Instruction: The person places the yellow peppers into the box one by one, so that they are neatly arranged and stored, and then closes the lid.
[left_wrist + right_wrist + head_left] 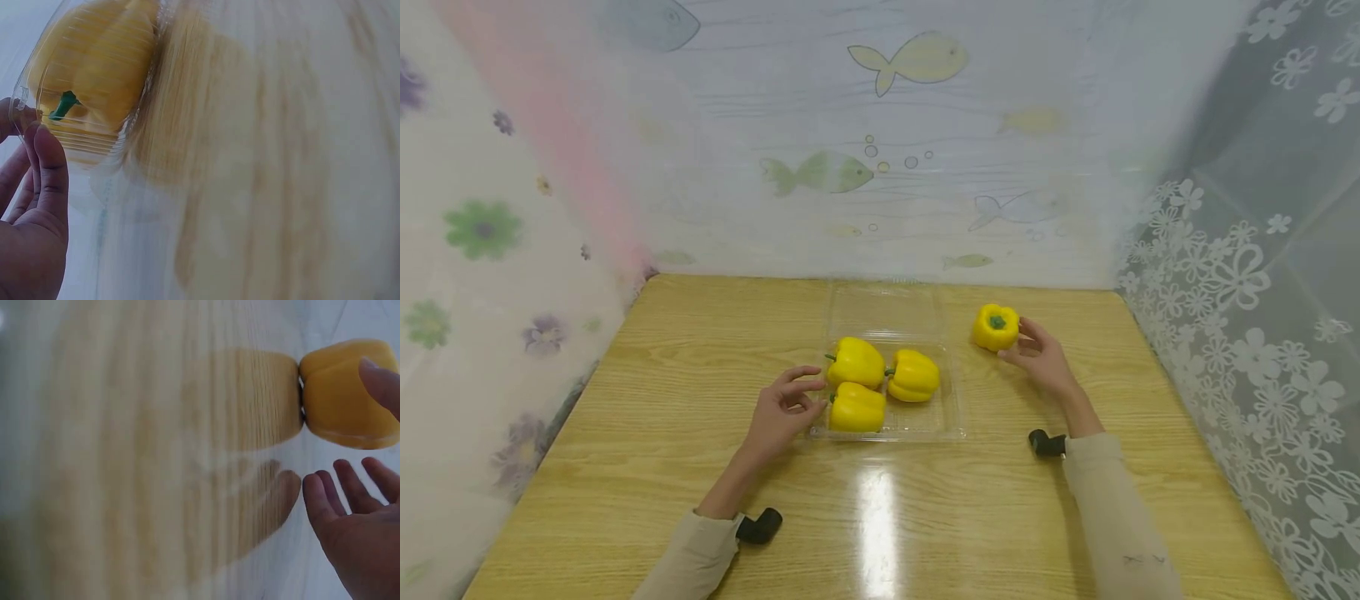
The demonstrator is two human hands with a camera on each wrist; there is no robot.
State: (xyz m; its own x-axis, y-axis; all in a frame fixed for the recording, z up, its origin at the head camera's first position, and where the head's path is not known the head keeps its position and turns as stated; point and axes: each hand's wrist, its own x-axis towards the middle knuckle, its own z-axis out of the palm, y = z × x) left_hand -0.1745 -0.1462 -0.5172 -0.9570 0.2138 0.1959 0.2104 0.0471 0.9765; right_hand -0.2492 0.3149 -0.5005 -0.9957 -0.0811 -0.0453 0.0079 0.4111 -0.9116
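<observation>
Three yellow bell peppers lie in a clear plastic clamshell box (951,421): an upper-left pepper (859,362), a lower-left pepper (857,408) and a right one (913,377). At the box's left edge is my left hand (778,412), its fingers loosely bent. In the left wrist view, fingertips (47,140) touch the box's rim beside a green stem (64,105). A fourth bell pepper (997,327) stands stem up on the table, right of the box. My right hand (1041,358) is around its right side, fingers spread; in the right wrist view several fingers are apart from the pepper (344,394).
The box's transparent lid (883,308) is folded back toward the wall. A glossy wood-grain table (685,350) carries everything. Fish-printed sheeting (820,225) hangs behind it, with flowered sheets at both sides. Black wrist devices (760,527) are worn at both cuffs.
</observation>
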